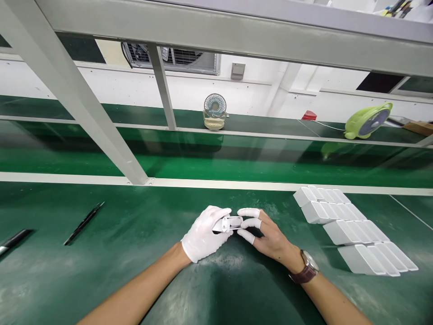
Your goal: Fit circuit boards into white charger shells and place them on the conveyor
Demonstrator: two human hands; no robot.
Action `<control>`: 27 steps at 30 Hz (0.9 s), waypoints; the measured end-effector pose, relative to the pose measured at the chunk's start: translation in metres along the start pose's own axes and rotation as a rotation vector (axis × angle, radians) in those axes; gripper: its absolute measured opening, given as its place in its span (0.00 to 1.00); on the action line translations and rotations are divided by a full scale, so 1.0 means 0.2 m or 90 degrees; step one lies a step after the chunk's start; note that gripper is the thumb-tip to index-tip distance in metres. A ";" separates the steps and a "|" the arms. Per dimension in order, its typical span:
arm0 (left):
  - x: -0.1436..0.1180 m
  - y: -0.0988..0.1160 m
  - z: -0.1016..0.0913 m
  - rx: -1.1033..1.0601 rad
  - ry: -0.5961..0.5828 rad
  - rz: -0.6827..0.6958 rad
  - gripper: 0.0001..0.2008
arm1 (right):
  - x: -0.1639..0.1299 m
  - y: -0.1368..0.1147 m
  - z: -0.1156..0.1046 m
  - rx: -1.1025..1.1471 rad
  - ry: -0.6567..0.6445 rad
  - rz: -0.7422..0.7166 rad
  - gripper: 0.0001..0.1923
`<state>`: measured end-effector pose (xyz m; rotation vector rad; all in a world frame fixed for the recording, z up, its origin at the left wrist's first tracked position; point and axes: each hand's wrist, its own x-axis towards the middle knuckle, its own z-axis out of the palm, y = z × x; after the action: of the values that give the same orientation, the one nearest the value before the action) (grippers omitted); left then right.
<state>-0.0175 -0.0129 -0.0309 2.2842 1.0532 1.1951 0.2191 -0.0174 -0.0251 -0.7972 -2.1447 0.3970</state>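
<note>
From the head view, at the lower centre of the frame, your gloved left hand [207,232] and your right hand [267,234], with white cots on its fingertips [248,212], both have their grip closed on one small white part [230,223], held between them just above the green tabletop [135,253]. The part is small and pinched only at its ends, so I judge it could slip or twist free if either grip eases. At the right of the frame, rows of white cases [352,230] lie near your right wrist, and a careless sweep of the forearm could knock them askew.
</note>
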 end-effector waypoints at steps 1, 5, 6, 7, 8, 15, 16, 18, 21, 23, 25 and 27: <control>0.00 0.00 0.00 -0.003 -0.001 0.002 0.30 | 0.00 0.00 0.00 0.001 -0.004 0.009 0.15; 0.00 -0.01 0.00 -0.010 -0.003 0.016 0.29 | 0.00 0.00 -0.02 -0.013 -0.018 0.008 0.21; 0.00 -0.01 0.00 -0.008 -0.001 0.019 0.29 | 0.00 0.00 -0.02 -0.013 -0.021 0.008 0.21; 0.00 0.00 0.00 -0.006 0.002 0.020 0.29 | 0.00 0.00 -0.02 -0.009 -0.026 0.012 0.22; 0.00 0.00 0.00 -0.004 0.004 0.020 0.29 | 0.00 0.00 -0.03 -0.001 -0.032 0.019 0.22; -0.01 -0.01 0.01 0.009 0.005 0.004 0.28 | -0.01 0.00 -0.01 -0.036 -0.059 0.019 0.23; -0.01 -0.01 0.01 0.011 0.004 0.000 0.28 | 0.00 0.00 -0.01 -0.056 -0.058 0.007 0.23; -0.01 -0.01 0.01 0.011 -0.004 -0.011 0.27 | 0.00 0.00 -0.01 -0.085 -0.057 -0.012 0.24; -0.01 -0.01 0.00 0.009 -0.017 -0.035 0.27 | 0.00 0.00 -0.01 -0.079 -0.044 -0.012 0.25; -0.01 -0.01 0.00 0.011 -0.018 -0.042 0.27 | 0.00 0.00 -0.02 -0.059 -0.027 -0.003 0.25; -0.01 0.00 0.00 0.014 -0.015 -0.042 0.27 | 0.00 0.00 -0.02 -0.051 -0.015 0.001 0.25; -0.01 0.00 -0.01 0.016 -0.017 -0.043 0.27 | 0.00 0.00 -0.01 -0.057 -0.011 -0.012 0.24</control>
<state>-0.0190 -0.0142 -0.0305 2.2580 1.1325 1.1287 0.2208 -0.0170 -0.0246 -0.8259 -2.1967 0.3011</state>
